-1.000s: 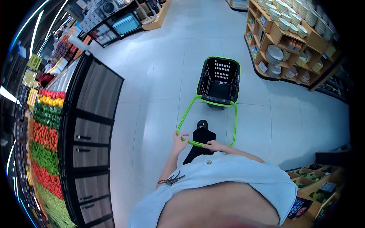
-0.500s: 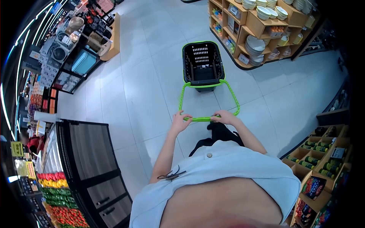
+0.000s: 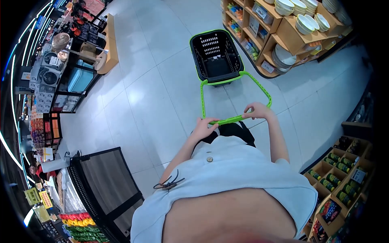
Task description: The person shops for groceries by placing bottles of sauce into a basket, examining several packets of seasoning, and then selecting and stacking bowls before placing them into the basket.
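A black shopping basket (image 3: 216, 56) with a green rim stands on the tiled floor in front of me, and nothing shows inside it. Its long green handle (image 3: 230, 120) reaches back to my waist. My left hand (image 3: 206, 128) is closed on the left part of the handle's crossbar. Near the right end of the same bar, my right hand (image 3: 255, 111) grips it with bent fingers. Both hands are close to the front of my light shirt (image 3: 227, 170).
Wooden shelves (image 3: 259, 36) with stacked bowls (image 3: 306, 23) stand at the upper right. Jars fill a wooden rack (image 3: 338, 174) at the lower right. A dark cabinet (image 3: 107, 174) and vegetables (image 3: 83, 233) are at the lower left, a display counter (image 3: 108, 48) at the upper left.
The basket is larger in view and its handle is now slanted, right end higher. My right hand has moved right and up; my left hand has shifted slightly right. The shelves have shifted in view.
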Demonstrator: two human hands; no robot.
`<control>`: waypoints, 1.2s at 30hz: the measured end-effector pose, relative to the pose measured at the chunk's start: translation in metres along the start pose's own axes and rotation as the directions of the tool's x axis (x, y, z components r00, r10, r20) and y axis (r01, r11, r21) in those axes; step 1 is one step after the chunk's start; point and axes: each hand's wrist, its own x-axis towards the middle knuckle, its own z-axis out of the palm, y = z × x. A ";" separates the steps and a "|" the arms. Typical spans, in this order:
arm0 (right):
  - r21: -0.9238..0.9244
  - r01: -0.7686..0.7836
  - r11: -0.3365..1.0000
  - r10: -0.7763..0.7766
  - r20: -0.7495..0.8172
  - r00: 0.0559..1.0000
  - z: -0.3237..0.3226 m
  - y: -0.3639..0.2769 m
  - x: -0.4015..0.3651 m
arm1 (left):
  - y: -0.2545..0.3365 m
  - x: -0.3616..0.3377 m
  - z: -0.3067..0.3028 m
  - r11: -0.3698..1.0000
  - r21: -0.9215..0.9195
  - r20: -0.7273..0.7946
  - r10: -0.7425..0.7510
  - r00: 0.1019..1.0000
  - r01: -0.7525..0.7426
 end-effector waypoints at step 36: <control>-0.038 -0.121 0.992 0.024 -0.881 0.473 -0.270 -0.126 0.292 | -0.142 0.449 -0.239 0.938 -0.143 0.488 0.344 0.802 -0.316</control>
